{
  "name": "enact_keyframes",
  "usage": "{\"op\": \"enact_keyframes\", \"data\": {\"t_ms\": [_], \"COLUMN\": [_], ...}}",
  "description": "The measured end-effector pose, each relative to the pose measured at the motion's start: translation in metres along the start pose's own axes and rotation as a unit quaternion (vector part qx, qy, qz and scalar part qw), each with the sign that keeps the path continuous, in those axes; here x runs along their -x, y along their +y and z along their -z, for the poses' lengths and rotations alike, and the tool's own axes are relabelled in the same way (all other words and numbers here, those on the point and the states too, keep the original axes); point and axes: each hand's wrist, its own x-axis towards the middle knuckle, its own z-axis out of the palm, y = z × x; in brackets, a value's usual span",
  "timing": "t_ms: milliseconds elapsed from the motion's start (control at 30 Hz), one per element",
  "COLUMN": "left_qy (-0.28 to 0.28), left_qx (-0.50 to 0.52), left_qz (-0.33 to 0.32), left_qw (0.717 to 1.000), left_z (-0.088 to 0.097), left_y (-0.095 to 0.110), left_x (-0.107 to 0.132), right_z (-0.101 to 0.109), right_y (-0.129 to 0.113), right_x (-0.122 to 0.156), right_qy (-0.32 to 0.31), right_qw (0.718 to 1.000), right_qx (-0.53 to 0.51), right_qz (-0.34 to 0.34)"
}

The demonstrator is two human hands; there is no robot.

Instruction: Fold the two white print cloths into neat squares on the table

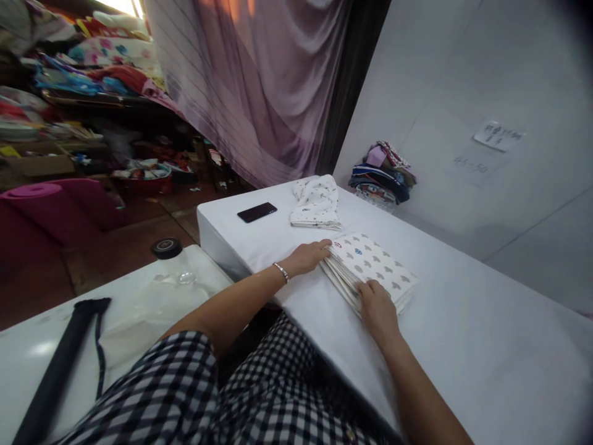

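Note:
A stack of folded cloth (377, 262), white with a grey cloud-like print and small red and blue marks, lies on the white-covered table (463, 346). My left hand (309, 257) pinches its left corner, with the thumb and fingers at the layered edge. At the near edge, my right hand (377, 307) grips the layers, fingertips on top; its thumb is hard to see. Just beyond the stack sits another folded white cloth (317, 204) with small dark prints, its upper part rumpled. A black phone (257, 212) lies flat to the left of that cloth.
To my left, a second white table (134, 278) bears a black-lidded clear jar (167, 248) and a long dark strip (60, 377). Piled clothes (382, 173) rest by the wall. A pink curtain (259, 80) hangs behind; cluttered shelves (102, 93) stand far left.

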Motion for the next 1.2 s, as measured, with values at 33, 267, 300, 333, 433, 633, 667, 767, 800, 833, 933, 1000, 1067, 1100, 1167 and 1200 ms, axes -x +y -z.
{"op": "enact_keyframes", "data": {"t_ms": [33, 267, 300, 333, 433, 633, 667, 767, 800, 833, 933, 1000, 1067, 1100, 1167, 1200], "left_qy": [-0.004, 0.009, 0.011, 0.011, 0.001, -0.037, -0.038, -0.037, -0.035, -0.032, -0.007, 0.009, 0.018, 0.019, 0.017, 0.017], "left_qx": [0.012, 0.086, 0.103, 0.123, 0.188, 0.178, 0.146, 0.051, 0.029, 0.012, -0.019, -0.027, -0.029, -0.030, -0.030, -0.028], "left_qz": [0.002, 0.016, 0.016, 0.016, 0.008, -0.013, -0.020, -0.031, -0.029, -0.026, -0.019, -0.011, -0.008, -0.011, -0.025, -0.031], "left_qw": [1.000, 0.996, 0.994, 0.992, 0.982, 0.983, 0.988, 0.998, 0.999, 0.999, 1.000, 1.000, 0.999, 0.999, 0.999, 0.999], "left_z": [0.000, 0.000, 0.001, 0.002, 0.003, 0.007, 0.009, 0.011, 0.011, 0.009, -0.001, -0.009, -0.016, -0.018, -0.023, -0.024], "left_y": [0.000, -0.002, -0.003, -0.005, -0.012, -0.014, -0.011, -0.002, 0.001, 0.004, 0.012, 0.017, 0.021, 0.022, 0.024, 0.024], "left_x": [0.002, 0.006, 0.005, 0.004, 0.000, 0.000, 0.001, 0.006, 0.008, 0.009, 0.010, 0.009, 0.006, 0.005, 0.003, 0.003], "right_z": [0.000, 0.008, 0.010, 0.011, 0.012, 0.007, 0.006, 0.004, 0.003, 0.003, 0.001, 0.000, -0.001, -0.002, -0.002, -0.002], "right_y": [0.000, -0.007, -0.008, -0.009, -0.012, -0.008, -0.007, -0.005, -0.005, -0.005, -0.004, -0.004, -0.004, -0.004, -0.003, -0.003], "right_x": [0.000, 0.006, 0.007, 0.008, 0.010, 0.006, 0.005, 0.003, 0.002, 0.002, 0.003, 0.003, 0.003, 0.003, 0.003, 0.002], "right_qy": [-0.007, -0.013, -0.013, -0.014, -0.013, -0.024, -0.028, -0.036, -0.034, -0.030, -0.015, -0.004, 0.015, 0.026, 0.040, 0.038], "right_qw": [1.000, 0.999, 0.999, 0.999, 0.999, 1.000, 1.000, 0.999, 0.999, 0.999, 1.000, 1.000, 0.999, 0.999, 0.998, 0.998], "right_qx": [0.002, 0.004, 0.008, 0.012, 0.019, 0.009, 0.006, -0.008, -0.012, -0.015, -0.020, -0.027, -0.040, -0.046, -0.050, -0.048], "right_qz": [0.006, 0.036, 0.033, 0.030, 0.024, 0.015, 0.009, -0.001, 0.001, 0.003, 0.007, 0.008, 0.009, 0.010, 0.017, 0.024]}}
